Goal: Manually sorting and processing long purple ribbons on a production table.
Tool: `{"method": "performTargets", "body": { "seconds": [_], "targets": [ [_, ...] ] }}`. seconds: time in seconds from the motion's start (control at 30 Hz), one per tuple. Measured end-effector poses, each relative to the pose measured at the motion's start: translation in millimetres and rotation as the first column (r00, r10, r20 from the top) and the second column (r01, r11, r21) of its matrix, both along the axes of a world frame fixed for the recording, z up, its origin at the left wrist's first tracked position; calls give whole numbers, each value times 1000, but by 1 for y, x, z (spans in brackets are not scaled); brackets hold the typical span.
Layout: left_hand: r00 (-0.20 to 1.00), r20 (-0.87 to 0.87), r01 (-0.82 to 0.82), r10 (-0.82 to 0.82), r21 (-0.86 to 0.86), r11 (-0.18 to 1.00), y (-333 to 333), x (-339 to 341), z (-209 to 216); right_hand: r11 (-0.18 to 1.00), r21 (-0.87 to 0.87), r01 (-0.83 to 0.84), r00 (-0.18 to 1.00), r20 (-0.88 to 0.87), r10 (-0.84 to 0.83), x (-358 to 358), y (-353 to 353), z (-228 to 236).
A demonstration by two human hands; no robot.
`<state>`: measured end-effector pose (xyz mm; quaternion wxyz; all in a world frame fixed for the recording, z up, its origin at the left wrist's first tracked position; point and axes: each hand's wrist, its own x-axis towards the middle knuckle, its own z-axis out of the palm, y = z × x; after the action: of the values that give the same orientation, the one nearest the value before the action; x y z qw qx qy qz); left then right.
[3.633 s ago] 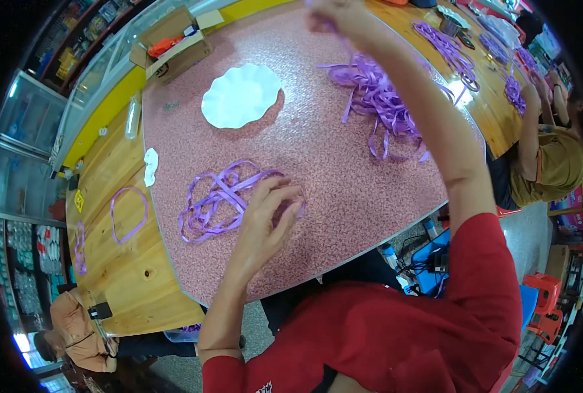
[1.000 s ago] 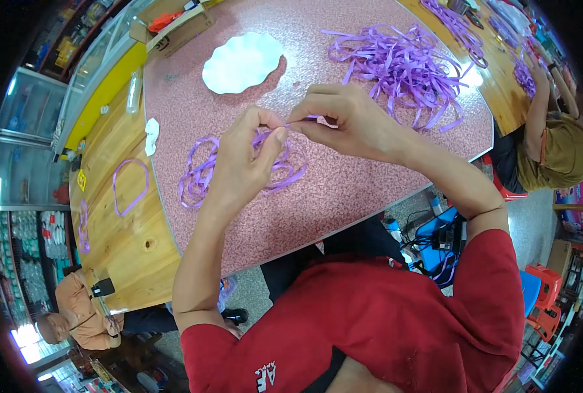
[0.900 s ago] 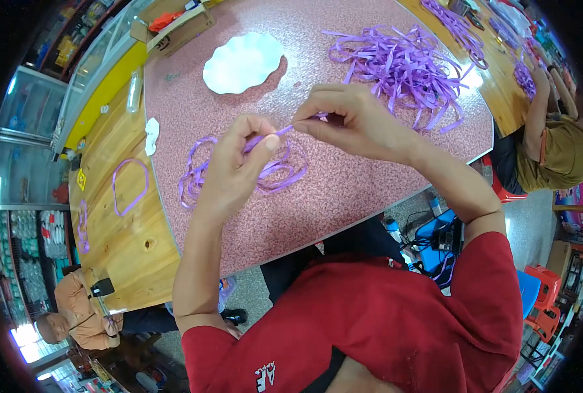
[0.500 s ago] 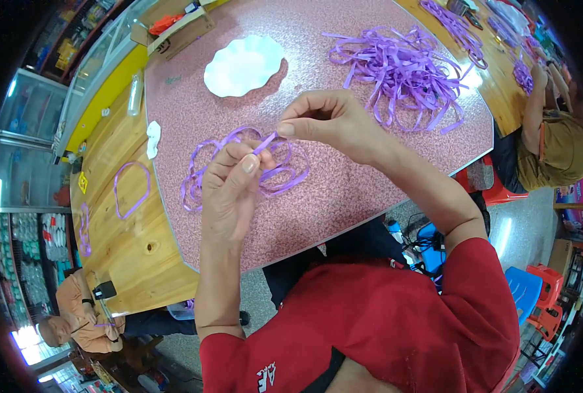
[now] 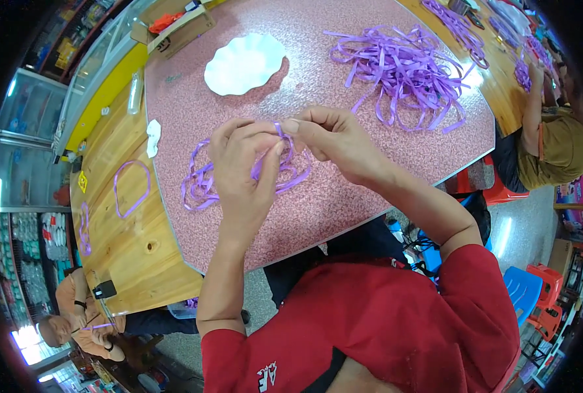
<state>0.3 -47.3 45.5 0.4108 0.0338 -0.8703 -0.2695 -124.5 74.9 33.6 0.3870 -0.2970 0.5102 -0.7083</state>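
Two hands are brought together above the pink speckled counter (image 5: 344, 203), and one purple strip (image 5: 273, 152) is pinched between them. The left hand (image 5: 244, 171) is closed with its fingers curled about the strip, while the right hand (image 5: 336, 141) is closed on the strip's upper end between thumb and forefinger. The strip is held just above a small heap of looped purple strips (image 5: 206, 187) lying on the counter directly under the hands. A larger tangle of loose purple strips (image 5: 406, 72) is spread on the far right part of the counter, well apart from the hands. A white scalloped plate (image 5: 244, 63) is set on the far side. A single purple loop (image 5: 131, 188) is laid on the wooden counter (image 5: 124, 242) to the left.
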Motion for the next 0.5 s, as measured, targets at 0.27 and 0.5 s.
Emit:
{"method": "performTargets", "body": {
  "seconds": [0.27, 0.5],
  "targets": [
    [987, 148, 103, -54, -349, 931, -9, -1, 9, 994, 98, -50, 996, -70, 57, -6, -1, -3],
    [994, 64, 74, -92, 250, 966, 2, 1, -8, 997, -73, 5, 995, -96, -12, 5, -4, -5]
  ]
}}
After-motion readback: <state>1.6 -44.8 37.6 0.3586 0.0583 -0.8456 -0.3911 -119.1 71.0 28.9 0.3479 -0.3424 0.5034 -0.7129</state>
